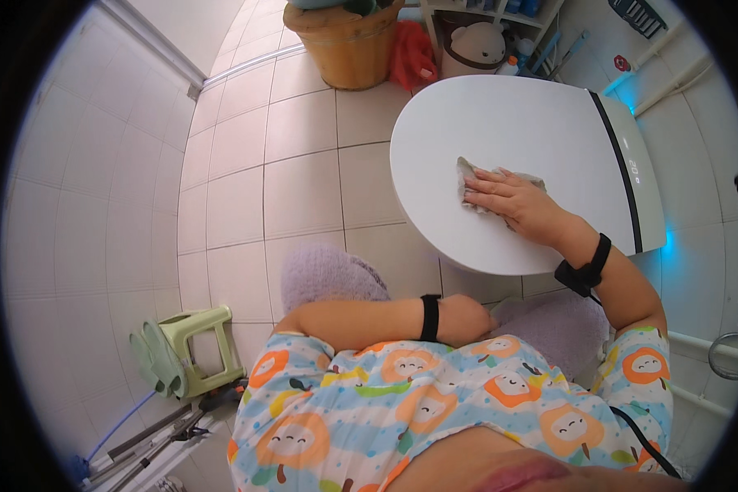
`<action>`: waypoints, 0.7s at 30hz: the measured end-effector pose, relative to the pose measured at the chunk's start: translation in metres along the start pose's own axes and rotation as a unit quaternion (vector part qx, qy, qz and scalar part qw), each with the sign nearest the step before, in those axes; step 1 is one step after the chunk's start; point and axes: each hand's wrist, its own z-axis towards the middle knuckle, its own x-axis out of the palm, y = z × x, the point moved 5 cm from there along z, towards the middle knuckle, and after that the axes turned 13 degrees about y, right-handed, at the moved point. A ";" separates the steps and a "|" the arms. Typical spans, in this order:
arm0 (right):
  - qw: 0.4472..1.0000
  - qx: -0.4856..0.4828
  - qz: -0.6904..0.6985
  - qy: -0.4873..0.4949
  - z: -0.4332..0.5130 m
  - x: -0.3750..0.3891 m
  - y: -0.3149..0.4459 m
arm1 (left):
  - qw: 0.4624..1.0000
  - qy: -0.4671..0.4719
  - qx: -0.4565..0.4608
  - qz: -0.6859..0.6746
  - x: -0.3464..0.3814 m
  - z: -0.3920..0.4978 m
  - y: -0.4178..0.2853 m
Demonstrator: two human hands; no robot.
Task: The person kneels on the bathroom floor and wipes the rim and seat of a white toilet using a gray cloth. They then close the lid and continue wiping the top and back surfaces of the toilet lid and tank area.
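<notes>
The closed white lid (498, 123) of a smart toilet lies in front of me on the right. My right hand (516, 200) is palm down on it, pressing a crumpled greyish cloth (464, 172) under its fingers. Parts of the cloth stick out at the fingertips and beside the knuckles. Across my lap rests my left forearm, with my left hand (467, 318) bent inward near my knee; its fingers are mostly hidden. Each wrist wears a black strap. Behind the lid, the toilet's rear panel (642, 166) shows a lit display.
A wooden bucket (350, 46) and a red plastic bag (413, 55) stand beyond the toilet, next to a bin with a bear-shaped lid (478, 44). Green slippers (157, 357) lean against a green stool (206, 350) at left. Pipes (670, 61) run along the right wall.
</notes>
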 end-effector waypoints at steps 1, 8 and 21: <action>0.999 -0.043 0.012 -0.016 0.008 -0.002 -0.003 | 1.000 -0.005 0.001 0.013 -0.002 -0.003 0.003; 0.987 0.079 0.076 -0.119 0.123 -0.048 -0.087 | 1.000 0.012 -0.013 -0.003 0.003 -0.002 0.016; 0.994 0.048 0.070 -0.065 0.084 -0.036 -0.098 | 0.998 -0.034 -0.039 0.027 -0.017 -0.010 0.015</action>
